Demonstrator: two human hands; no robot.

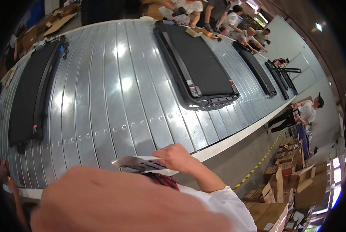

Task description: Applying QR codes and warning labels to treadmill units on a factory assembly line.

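Here on the left we have our left hand (115,197), looming blurred and close to the lens; we can't make out whether its fingers are spread or curled, or whether they hold anything. Just beyond it sits the flat white packet (140,164), raised near the table's close edge, its dark printed face tipped our way. On to its right end, and our right hand (176,156) has it pinched, fingers bent over the edge. We'd call it light, thin and bendy, probably slick, easy to crease; that end edge is a sensible hold, with the flat of it left free.

Now the surface: a long table (103,89) of shiny metal slats, glaring under the lights, with rivets dotted along the near side. Left, a long black panel (34,92); past the middle, a wide black machine deck (200,62). Farther right we see co-workers (250,34) at the far edge, then a yellow-and-black floor stripe (258,159), and opened brown cartons (285,174) piled beside it.
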